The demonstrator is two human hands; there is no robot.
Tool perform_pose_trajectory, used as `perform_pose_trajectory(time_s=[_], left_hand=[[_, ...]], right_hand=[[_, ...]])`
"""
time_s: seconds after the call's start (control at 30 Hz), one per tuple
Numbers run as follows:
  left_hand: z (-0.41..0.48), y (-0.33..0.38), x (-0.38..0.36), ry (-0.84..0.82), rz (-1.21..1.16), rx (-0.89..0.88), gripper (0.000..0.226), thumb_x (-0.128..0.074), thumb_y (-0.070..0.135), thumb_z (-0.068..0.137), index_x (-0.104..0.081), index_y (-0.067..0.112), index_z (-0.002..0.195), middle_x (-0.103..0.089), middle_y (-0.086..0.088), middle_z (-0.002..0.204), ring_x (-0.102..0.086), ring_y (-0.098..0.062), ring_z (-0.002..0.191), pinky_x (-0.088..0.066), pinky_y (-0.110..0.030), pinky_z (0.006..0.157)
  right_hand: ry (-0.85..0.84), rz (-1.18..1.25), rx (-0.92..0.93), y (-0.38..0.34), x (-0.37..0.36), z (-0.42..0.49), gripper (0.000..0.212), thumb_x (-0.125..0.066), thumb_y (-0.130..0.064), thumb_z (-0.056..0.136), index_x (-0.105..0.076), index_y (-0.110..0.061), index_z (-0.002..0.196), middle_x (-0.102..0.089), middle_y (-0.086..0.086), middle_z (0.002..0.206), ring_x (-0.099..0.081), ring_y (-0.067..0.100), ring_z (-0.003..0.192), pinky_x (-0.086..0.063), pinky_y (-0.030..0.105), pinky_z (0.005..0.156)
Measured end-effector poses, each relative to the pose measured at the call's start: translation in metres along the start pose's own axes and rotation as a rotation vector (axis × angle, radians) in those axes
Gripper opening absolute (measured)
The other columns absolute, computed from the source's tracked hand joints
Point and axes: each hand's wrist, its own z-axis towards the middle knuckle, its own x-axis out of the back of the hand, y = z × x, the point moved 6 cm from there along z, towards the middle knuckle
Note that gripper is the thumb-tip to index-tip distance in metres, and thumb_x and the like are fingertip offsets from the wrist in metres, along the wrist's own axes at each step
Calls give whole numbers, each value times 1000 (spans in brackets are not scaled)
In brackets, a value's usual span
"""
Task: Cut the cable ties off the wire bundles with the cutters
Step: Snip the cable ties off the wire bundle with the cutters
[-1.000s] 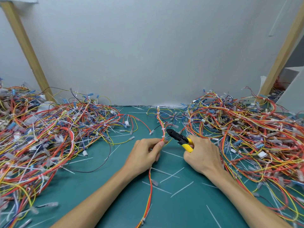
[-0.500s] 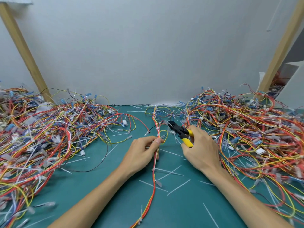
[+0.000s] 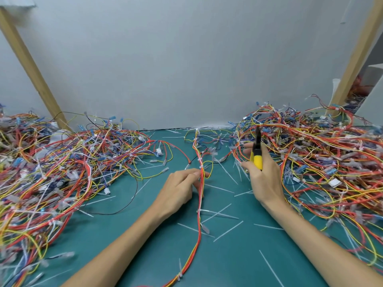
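Observation:
A thin bundle of red, orange and yellow wires point(image 3: 199, 222) runs down the middle of the green mat point(image 3: 128, 230). White cable ties point(image 3: 198, 210) ring it at several spots. My left hand point(image 3: 179, 189) pinches this bundle between thumb and fingertips near its upper part. My right hand point(image 3: 261, 177) grips the cutters point(image 3: 257, 154) by their yellow handles, black jaws pointing up and away, raised beside the right wire pile and apart from the bundle. Whether the jaws are apart is unclear.
A big tangle of wires point(image 3: 62, 172) covers the left of the mat and another wire heap point(image 3: 323, 162) the right. Cut white tie tails point(image 3: 228, 230) lie scattered over the mat. Wooden posts point(image 3: 31, 65) lean against the grey wall on both sides.
My right hand has swung the cutters from pointing left at the bundle to pointing up, and moved right toward the heap. My left hand keeps its pinch on the bundle.

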Motion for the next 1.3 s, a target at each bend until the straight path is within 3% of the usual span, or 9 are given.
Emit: perform_pose_trajectory(time_s=[0.07,0.17,0.4,0.6,0.73,0.87,0.97,1.13,1.3], left_hand=[[0,-1,0,-7,34,-6,37,-39,32,85,-72,25,99,-63,10,55,-42,-12,41,-38,-27,51],[0,-2,-1,-21,53,-6,32,-44,30,81,-72,29,97,-58,13,50,-42,-8,42,-38,-25,51],[-1,-4,-8,-126,34,-17,34,-57,26,78,-69,23,109,-59,7,63,-45,-5,54,-34,-12,51],[0,0,-5,-266,22,11,23,-62,18,94,-64,22,116,-58,9,53,-42,-5,47,-34,-11,50],[11,6,3,-172,-36,54,11,-63,16,94,-64,20,104,-59,6,55,-42,-10,42,-37,-16,44],[34,13,15,-14,329,-31,20,-67,32,91,-60,23,108,-66,10,63,-56,-12,58,-48,-28,61],[46,16,21,111,590,-67,28,-61,40,93,-57,21,114,-70,8,80,-62,-18,78,-49,-35,76],[47,18,18,134,1059,43,42,-46,54,96,-61,14,91,-67,-11,97,-62,-38,96,-49,-41,75],[21,29,8,5,1036,182,50,-29,53,101,-54,12,84,-60,-22,106,-58,-44,103,-45,-43,80]], right_hand=[[63,102,-61,6,4,2,24,-57,-34,77,-59,-39,101,-67,-16,91,-61,0,84,-45,26,78],[152,206,-92,12,8,5,19,-56,-39,83,-61,-35,101,-67,-18,89,-62,9,87,-48,29,79],[191,283,11,4,9,0,25,-49,-39,93,-59,-24,110,-69,2,99,-64,23,99,-47,52,95],[91,270,53,-1,4,-1,20,-49,-36,93,-65,-25,99,-73,1,89,-69,29,84,-57,49,72],[28,267,56,-1,-2,-1,24,-49,-38,92,-65,-22,100,-74,-3,90,-69,26,86,-55,37,57],[-4,264,48,2,-5,0,27,-49,-40,91,-66,-22,102,-73,-5,87,-68,22,88,-51,23,50],[-17,261,33,4,-6,0,25,-50,-41,90,-66,-25,99,-74,-7,84,-68,20,88,-50,23,50],[-22,240,23,5,-6,0,24,-49,-44,89,-65,-28,96,-74,-9,84,-68,20,87,-50,30,52],[-25,197,-5,9,-7,1,25,-50,-44,89,-66,-27,97,-73,-11,82,-67,21,80,-53,54,69]])
